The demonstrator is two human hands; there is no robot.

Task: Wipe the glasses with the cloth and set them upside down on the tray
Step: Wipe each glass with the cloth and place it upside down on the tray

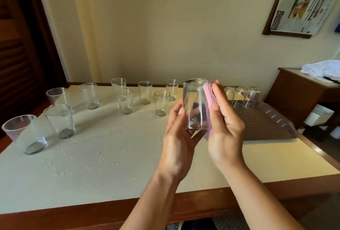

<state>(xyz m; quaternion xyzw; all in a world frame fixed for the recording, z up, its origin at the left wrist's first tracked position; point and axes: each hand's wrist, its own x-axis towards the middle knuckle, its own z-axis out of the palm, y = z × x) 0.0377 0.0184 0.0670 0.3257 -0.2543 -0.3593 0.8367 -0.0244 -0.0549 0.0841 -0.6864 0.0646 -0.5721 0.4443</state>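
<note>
So one glass (196, 103) is up in the air over the table (110, 156), held with its wider end up. The left hand (177, 136) cups it from the left and below, fingers curled round the lower part. The right hand (225, 125) presses a pink cloth (208, 99) flat against its right side, fingers straight and together, thumb on the cloth. Nine more glasses stand upright on the table to the left, and three sit upside down at the far edge of the tray (266, 123), just right of the hands.
</note>
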